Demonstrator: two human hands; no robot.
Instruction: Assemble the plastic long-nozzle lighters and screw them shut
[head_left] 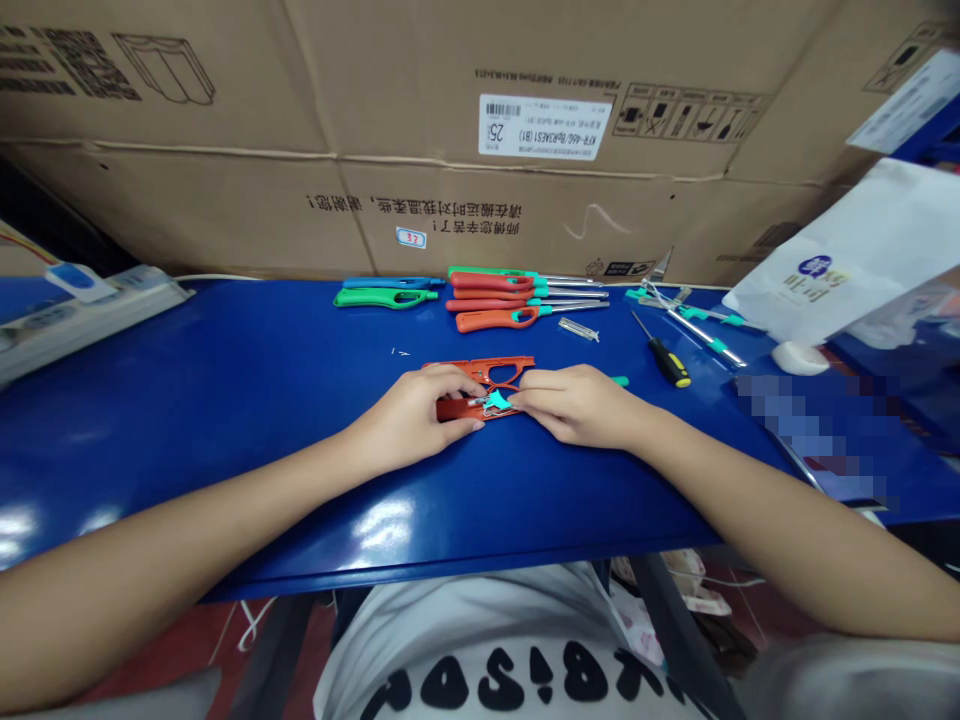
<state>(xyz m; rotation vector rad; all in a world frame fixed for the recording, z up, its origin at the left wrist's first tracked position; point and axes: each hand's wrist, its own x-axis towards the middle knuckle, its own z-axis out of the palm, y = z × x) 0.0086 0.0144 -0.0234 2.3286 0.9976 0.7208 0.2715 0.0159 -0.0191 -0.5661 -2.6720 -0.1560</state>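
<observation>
Low over the middle of the blue table, my left hand (pixel 435 410) closes its thumb and fingers around one half of an orange lighter casing (pixel 454 409). A turquoise trigger piece (pixel 497 401) sits in that half, beside small metal parts. From the right, my right hand (pixel 574 405) pinches at the trigger piece's edge; its fingertips partly hide what they grip. Just behind lies the other orange casing half (pixel 480 365), with its ring-shaped opening. A turquoise tip (pixel 620 381) pokes out beyond my right hand.
Assembled orange lighters (pixel 499 318) with metal barrels lie against the cardboard box (pixel 420 120). Left of them are green and blue casings (pixel 379 297). A screwdriver (pixel 664 360), metal rods with turquoise parts (pixel 701 330), and a white bag (pixel 847 250) occupy the right. A power strip (pixel 90 315) lies left.
</observation>
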